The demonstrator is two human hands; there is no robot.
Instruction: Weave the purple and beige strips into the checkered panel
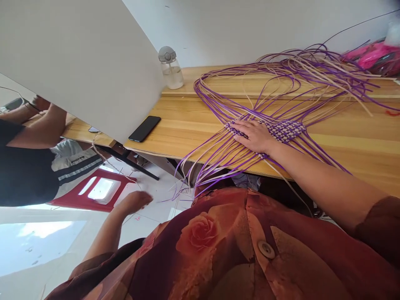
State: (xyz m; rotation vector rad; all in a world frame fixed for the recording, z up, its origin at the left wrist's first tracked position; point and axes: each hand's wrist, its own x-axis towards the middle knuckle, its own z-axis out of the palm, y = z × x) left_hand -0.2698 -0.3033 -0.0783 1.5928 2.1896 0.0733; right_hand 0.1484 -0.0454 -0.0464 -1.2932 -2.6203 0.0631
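My right hand (pixel 256 136) lies palm down on a woven piece (pixel 289 130) in a purple and cream check, near the table's front edge. Its fingers are stretched out flat, pressing on the left part of the weave and covering some of it. Long loose purple and cream strands (pixel 215 160) run out from the weave on all sides; some hang over the front edge toward my lap. Off to the left, away from the table, my left hand (pixel 136 202) is in the air with its fingers curled closed. A thin pale strand passes close to it; whatever its fingers hold is hidden.
A black phone (pixel 145 128) and a clear bottle with a grey lid (pixel 171 68) stand left on the wooden table (pixel 184 112). More strands heap toward the wall, beside a pink bag (pixel 371 54). A white partition (pixel 93 54) separates a co-worker's arm (pixel 46 125) and a red stool (pixel 103 189).
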